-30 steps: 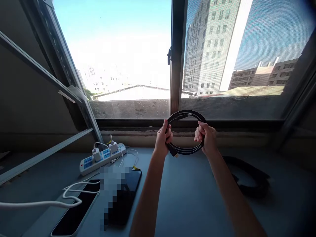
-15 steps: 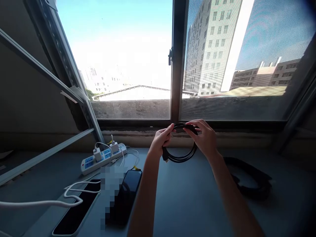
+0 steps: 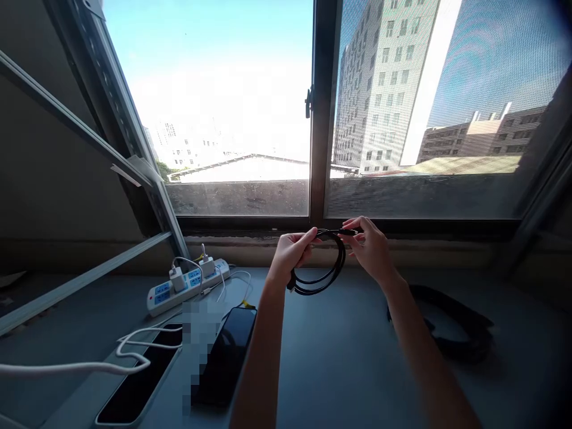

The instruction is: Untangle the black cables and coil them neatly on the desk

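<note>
A coiled black cable (image 3: pixel 338 268) hangs in loops above the table, before the window. My left hand (image 3: pixel 292 253) is closed around the left side of the coil, thumb on top. One plug of the cable hangs just below that hand, at the lower left of the loops. My right hand (image 3: pixel 370 247) pinches the other end of the cable, near its dark connector, to the right of the coil. This end runs out almost level from the top of the loops. The kind of plug is too small to tell.
A white power strip (image 3: pixel 214 275) with two chargers stands at the left rear of the table (image 3: pixel 330 363). Two phones, a dark one (image 3: pixel 232 345) and a pale-edged one (image 3: pixel 138 381), lie left with white cables. Another black cable bundle (image 3: pixel 469 328) lies right. A metal frame (image 3: pixel 89 277) stands left.
My right hand has drawn the cable's end slightly to the right, out of the coil. The loops now hang from my left hand alone and sit a little further left.
</note>
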Available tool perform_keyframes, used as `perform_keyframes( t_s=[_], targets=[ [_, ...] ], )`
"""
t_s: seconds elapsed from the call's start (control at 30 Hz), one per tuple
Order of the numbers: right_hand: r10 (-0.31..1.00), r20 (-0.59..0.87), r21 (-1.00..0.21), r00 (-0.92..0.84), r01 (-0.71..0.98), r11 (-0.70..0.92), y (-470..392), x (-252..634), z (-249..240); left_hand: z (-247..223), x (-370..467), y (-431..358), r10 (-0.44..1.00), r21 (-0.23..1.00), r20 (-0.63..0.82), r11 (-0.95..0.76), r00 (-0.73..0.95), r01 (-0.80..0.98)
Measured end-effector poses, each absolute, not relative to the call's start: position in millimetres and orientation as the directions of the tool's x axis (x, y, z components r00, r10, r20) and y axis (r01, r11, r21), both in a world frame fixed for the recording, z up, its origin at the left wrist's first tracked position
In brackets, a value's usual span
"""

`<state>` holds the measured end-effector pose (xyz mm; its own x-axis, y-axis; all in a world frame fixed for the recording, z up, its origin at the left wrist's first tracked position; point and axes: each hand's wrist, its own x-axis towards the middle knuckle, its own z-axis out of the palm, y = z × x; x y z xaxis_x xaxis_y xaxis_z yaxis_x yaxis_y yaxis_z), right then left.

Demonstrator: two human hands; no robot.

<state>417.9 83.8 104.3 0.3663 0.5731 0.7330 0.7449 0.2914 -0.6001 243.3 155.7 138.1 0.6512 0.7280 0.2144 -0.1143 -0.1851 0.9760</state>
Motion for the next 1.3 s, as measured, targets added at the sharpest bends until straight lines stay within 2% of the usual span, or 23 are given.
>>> perform_keyframes(
  t_s=[0.1,0.23,0.43,0.63,0.73,0.87,1.0,1.17,1.3],
  targets=[
    [0.570,0.747,-0.578,0.341,0.757,0.304,82.0,418.6,105.9,143.0,240.9,151.7,0.742,0.975,0.211,-0.204,0.636,-0.086],
    [0.596,0.745,-0.516,0.301,0.826,0.228,79.7,419.1,107.5,147.6,239.2,148.1,0.743,0.973,0.218,-0.215,0.633,-0.082],
    [0.727,0.632,-0.487,0.268,0.867,0.103,74.2,412.9,112.7,145.0,240.2,148.6,0.668,0.978,0.189,-0.190,0.720,-0.080],
    [0.805,0.545,-0.495,0.233,0.865,0.084,66.1,411.1,118.7,141.2,245.3,148.2,0.651,0.985,0.155,-0.158,0.743,-0.067],
    [0.802,0.522,-0.555,0.290,0.829,0.061,64.6,412.8,118.8,139.5,245.3,149.3,0.648,0.979,0.164,-0.201,0.743,-0.041],
    [0.732,0.522,-0.655,0.439,0.756,0.014,68.2,416.5,114.6,133.7,243.0,156.5,0.682,0.941,0.186,-0.330,0.708,0.070],
    [0.695,0.482,-0.711,0.534,0.702,-0.046,72.4,418.2,109.8,121.8,246.3,169.2,0.742,0.939,0.138,-0.309,0.656,0.151],
    [0.751,0.468,-0.665,0.465,0.745,-0.047,73.1,416.9,107.8,105.6,254.7,182.7,0.781,0.943,0.116,-0.280,0.613,0.178],
    [0.733,0.516,-0.611,0.443,0.790,-0.048,74.0,418.0,106.2,101.6,256.4,185.8,0.787,0.941,0.108,-0.277,0.608,0.192]
  ],
)
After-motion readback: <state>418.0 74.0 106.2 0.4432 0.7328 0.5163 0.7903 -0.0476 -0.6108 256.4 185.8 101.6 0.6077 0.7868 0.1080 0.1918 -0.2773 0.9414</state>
